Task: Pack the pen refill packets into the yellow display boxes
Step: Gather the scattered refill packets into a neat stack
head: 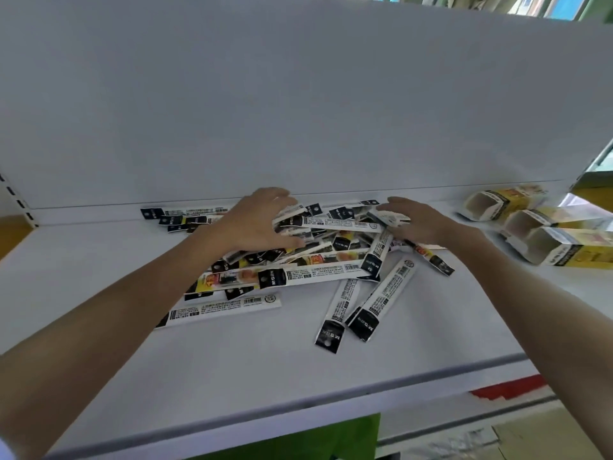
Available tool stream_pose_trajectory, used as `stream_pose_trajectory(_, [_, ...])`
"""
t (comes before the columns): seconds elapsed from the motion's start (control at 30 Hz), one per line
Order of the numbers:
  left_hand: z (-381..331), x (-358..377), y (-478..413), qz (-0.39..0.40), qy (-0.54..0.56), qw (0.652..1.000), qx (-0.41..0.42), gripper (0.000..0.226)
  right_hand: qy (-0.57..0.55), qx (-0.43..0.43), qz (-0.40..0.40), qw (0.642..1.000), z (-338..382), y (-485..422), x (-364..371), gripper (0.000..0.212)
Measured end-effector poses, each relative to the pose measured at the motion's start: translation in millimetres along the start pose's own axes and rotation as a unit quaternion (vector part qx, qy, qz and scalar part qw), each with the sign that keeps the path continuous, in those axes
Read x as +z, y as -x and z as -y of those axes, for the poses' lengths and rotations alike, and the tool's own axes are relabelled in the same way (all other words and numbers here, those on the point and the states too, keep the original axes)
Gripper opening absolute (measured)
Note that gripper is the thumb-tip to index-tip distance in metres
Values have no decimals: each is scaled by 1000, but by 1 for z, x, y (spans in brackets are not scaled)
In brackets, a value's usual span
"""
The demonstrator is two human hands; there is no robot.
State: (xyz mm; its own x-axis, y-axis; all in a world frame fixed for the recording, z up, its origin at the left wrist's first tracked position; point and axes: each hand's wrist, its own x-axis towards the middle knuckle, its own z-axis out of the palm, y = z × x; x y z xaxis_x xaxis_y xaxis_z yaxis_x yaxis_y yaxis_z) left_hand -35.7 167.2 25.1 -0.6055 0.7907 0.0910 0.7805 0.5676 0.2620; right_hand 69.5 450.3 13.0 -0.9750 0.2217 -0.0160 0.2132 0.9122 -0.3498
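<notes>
Two hands work a heap of pen refill packets on a white shelf

The pile of pen refill packets (315, 273) lies loose on the white shelf (232, 360), close against the back panel (298, 94) behind it. The left hand (255, 224) rests palm down on the left side of the pile, fingers spread and straight. The right hand (421, 224) rests on the pile's right side with fingers loosely bent, and it cannot be told whether they pinch a packet. A single packet (222, 308) lies just in front of the pile to the left, and two more packets (381, 300) fan out from its front edge. Right of the pile, apart from it, three yellow display boxes (570, 249) lie on their sides, open ends turned toward the pile
</notes>
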Motion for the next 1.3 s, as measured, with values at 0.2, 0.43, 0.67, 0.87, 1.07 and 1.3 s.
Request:
stream_pose_trajectory(0.2, [-78,29,8,-4,-85,990,115,82,-2,4,42,999,3,-1,13,85])
stream_pose_trajectory(0.43, [-103,57,12,62,-153,986,21,87,76,80,53,992,-13,-10,10,77])
stream_pose_trajectory(0.67, [-107,65,14,23,-151,988,-13,47,104,82,-43,990,-35,-9,23,45])
stream_pose_trajectory(0.87, [-107,75,19,-25,-147,989,9,50,124,9,-34,992,-40,-10,11,43])
stream_pose_trajectory(1.07, [-95,70,18,-33,-132,987,84,38,167,-14,-14,986,-35,-10,6,37])
stream_pose_trajectory(1.3, [-66,66,31,-80,-240,963,91,38,83,-6,-92,992,-45,-2,-6,32])
